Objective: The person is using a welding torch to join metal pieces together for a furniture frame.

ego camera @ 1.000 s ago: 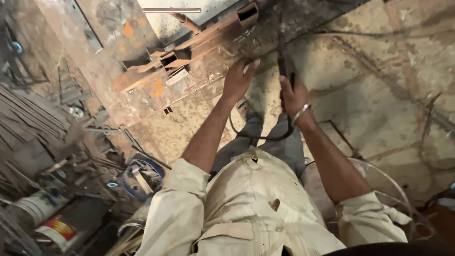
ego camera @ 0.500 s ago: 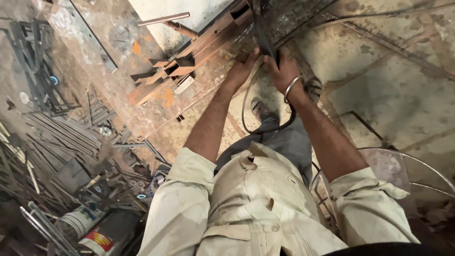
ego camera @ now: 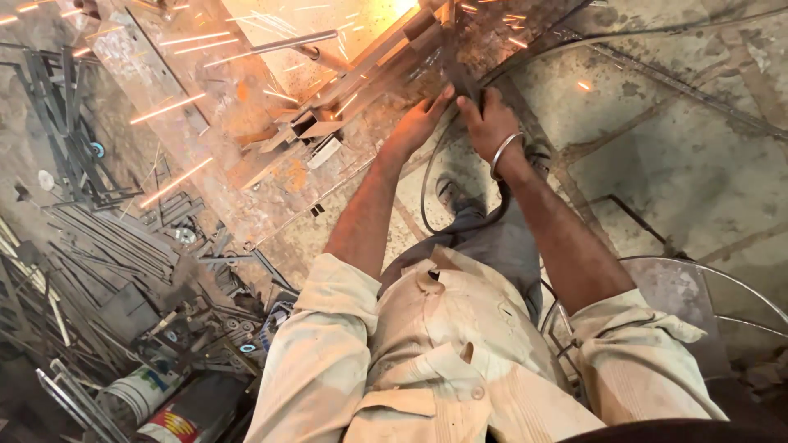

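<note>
Bright sparks (ego camera: 176, 105) now stream across the upper left of the floor, where half a second ago there were none, and a hot glare has appeared at the top edge above the hands; the hands themselves have stayed at the same spot on the metal.

At the far left edge, dark steel strips (ego camera: 98, 221) lie fanned out in heaps, with paint tins (ego camera: 152, 394) in the lower left corner, leaving little free floor there. Next comes a rusty steel sheet (ego camera: 213, 156) with short channel pieces (ego camera: 304, 131) and a thin rod (ego camera: 275, 45) lying on it.

The left hand (ego camera: 420, 121) rests at the sheet's right edge, fingers pressed together against the dark power tool (ego camera: 460, 78). Just beside it the right hand (ego camera: 486, 121), wearing a metal bangle (ego camera: 502, 154), closes its fingers around the tool's body. A black cable (ego camera: 431, 209) loops down between the forearms.

To the right, the concrete floor (ego camera: 689, 139) lies open, apart from a wire frame (ego camera: 722, 287) at the lower right.
</note>
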